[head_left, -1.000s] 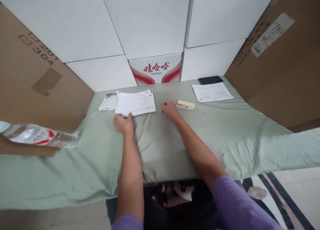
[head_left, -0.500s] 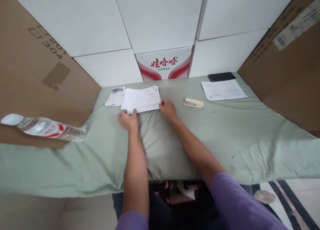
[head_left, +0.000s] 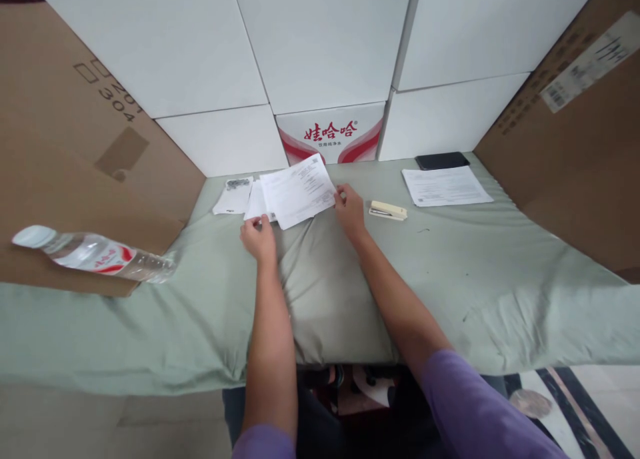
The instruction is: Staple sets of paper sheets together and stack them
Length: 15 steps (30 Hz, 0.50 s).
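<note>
Papers [head_left: 300,191] lie tilted, long axis toward far right, both hands pinching their near corners.

Bare forearms, short purple sleeves on both arms.

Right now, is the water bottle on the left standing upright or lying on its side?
Lying on its side. The water bottle stretches lengthwise, white cap pointing left, its base end on the green cloth against the cardboard box.

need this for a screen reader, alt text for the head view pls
A person's right hand lifts a white printed sheet off a paper stack that the left hand touches, on a pale green cloth-covered table. A cream stapler lies beside it, a clear plastic water bottle far left.
</note>
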{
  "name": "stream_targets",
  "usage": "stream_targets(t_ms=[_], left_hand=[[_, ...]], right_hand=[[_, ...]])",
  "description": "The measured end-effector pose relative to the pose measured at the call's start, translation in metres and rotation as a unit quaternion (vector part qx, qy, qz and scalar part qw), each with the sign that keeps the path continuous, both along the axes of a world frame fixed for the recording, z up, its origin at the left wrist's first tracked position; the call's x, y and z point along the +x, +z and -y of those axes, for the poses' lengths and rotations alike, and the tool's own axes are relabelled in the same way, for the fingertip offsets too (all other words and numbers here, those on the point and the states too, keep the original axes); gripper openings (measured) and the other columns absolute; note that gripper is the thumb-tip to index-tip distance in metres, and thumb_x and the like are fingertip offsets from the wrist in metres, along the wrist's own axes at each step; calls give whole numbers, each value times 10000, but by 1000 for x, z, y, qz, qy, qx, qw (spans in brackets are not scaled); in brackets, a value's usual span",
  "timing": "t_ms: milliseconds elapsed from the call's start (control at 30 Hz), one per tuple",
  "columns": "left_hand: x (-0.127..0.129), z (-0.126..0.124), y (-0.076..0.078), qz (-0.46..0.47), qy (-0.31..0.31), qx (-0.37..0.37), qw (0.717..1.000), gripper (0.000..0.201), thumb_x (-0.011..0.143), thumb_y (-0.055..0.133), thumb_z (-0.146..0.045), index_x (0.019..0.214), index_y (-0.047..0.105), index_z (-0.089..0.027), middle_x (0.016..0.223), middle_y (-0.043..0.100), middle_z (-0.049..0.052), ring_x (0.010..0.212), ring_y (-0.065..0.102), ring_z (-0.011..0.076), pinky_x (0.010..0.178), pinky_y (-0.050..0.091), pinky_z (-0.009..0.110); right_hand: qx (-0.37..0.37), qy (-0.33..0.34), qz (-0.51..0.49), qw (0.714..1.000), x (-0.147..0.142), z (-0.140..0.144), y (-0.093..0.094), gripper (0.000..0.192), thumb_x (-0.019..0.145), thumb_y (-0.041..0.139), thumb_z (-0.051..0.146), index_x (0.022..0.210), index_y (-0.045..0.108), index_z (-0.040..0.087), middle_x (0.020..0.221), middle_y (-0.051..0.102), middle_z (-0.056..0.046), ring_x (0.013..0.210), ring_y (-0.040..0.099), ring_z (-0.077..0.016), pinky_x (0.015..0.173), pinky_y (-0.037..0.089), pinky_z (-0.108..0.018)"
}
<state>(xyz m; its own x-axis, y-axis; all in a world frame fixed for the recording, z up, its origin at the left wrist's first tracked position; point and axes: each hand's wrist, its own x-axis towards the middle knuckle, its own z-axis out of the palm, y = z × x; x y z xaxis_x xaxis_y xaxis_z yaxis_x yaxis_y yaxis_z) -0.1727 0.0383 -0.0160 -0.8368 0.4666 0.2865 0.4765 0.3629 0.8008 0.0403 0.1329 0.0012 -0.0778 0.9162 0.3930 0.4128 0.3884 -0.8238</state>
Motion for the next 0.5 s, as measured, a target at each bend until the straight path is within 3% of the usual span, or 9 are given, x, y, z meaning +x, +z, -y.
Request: stream_targets(t_ms=[67,167,333,400,500], left_hand=[[-3,-2,-5,-1,-12,13,1000,227,889,608,-369,991,636,-168,1054,656,100,1029,599,226,1021,426,387],[-7,-4,-11,8,-30,38,999,277,872,635,-378,1041,628,-159,1078,659,106,1038,609,223,1012,442,377],[-6,-7,-11,40,-95,110,989,396,856,679,-421,1158,592,-179,1226,647,134,1202,586,241,1091,406,392],[-6,-9,-10,76,-134,165,974,552,848,698,-451,1309,516,-206,1406,563,160,1342,515,248,1127,383,394],[-12,-13,-12,157,-178,223,946,862,820,733,-503,1516,282,-267,1613,338,186,1505,341,260,1165,357,412]], right_hand=[[25,8,7,1000,4,0,1,122,942,426,273,919,537,230,921,688,-30,721,604,-159,763,441,-280],[35,51,-2,998,9,1,3,149,973,408,293,917,536,240,751,655,1,711,632,-172,745,446,-276],[89,178,-50,979,15,6,22,167,989,455,355,894,535,243,645,620,21,619,644,-170,687,470,-280],[112,234,-55,964,17,10,36,151,987,481,357,939,557,236,722,675,1,696,676,-177,720,490,-290],[139,287,-54,946,21,19,59,160,986,516,369,968,589,229,874,718,-37,855,694,-191,781,509,-309]])
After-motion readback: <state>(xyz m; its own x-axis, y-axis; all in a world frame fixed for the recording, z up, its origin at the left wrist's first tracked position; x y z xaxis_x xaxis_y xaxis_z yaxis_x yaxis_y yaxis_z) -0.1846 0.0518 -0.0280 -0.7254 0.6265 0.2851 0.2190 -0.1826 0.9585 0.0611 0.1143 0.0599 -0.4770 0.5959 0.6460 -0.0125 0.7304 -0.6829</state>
